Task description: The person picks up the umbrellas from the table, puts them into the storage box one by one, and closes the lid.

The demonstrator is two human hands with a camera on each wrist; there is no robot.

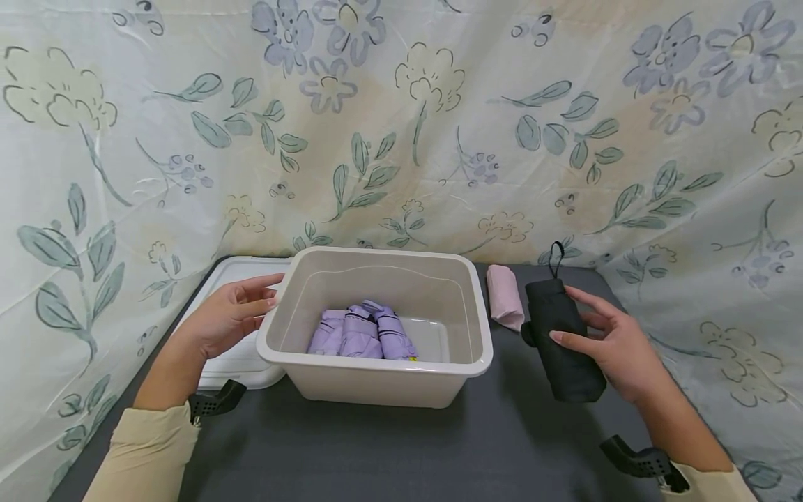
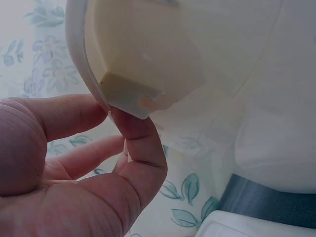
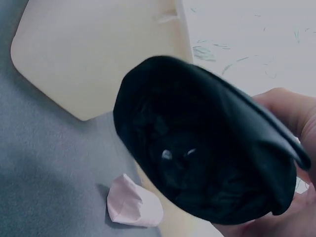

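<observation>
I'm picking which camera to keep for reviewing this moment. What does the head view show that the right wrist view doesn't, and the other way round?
Only the head view shows the left hand touching the bin's left rim, the purple folded umbrellas inside it, and the white lid lying to its left.

Only the right wrist view shows the black umbrella's end close up.

Both show the right hand holding the black umbrella, the pink folded umbrella on the dark table, and the bin.

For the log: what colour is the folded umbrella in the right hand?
Black umbrella, gripped by the right hand; clearest in the head view.
</observation>
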